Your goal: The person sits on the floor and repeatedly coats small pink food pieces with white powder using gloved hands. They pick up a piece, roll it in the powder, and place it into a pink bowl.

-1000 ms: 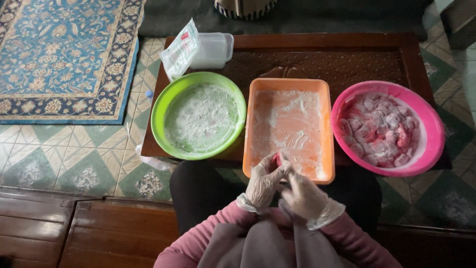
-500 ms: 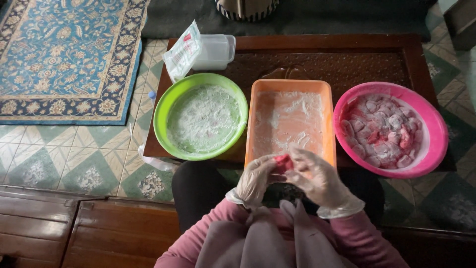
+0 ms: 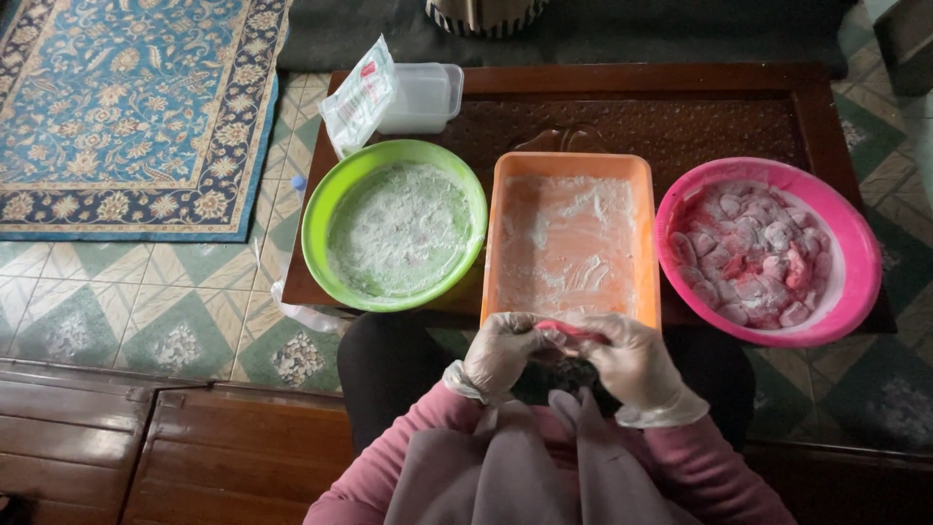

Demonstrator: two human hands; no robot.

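A dark wooden table [image 3: 680, 117] stood in front of the person, and a blue patterned rug [image 3: 126, 107] lay on the tiled floor at the far left. On the table there were three containers in a row. The pink bowl [image 3: 855, 292] on the right held many pink pieces dusted with white powder. The orange tray [image 3: 505, 243] in the middle had only smears of white powder. The green bowl [image 3: 316, 243] on the left was full of white powder. Behind the green bowl lay a clear plastic box [image 3: 423, 97] and a small plastic bag [image 3: 355, 97].

Both hands wore thin clear gloves. The left hand [image 3: 501, 355] and the right hand [image 3: 627, 365] were close together at the near edge of the orange tray. Their fingers pinched one red piece [image 3: 569, 329] between them, just above the person's lap.
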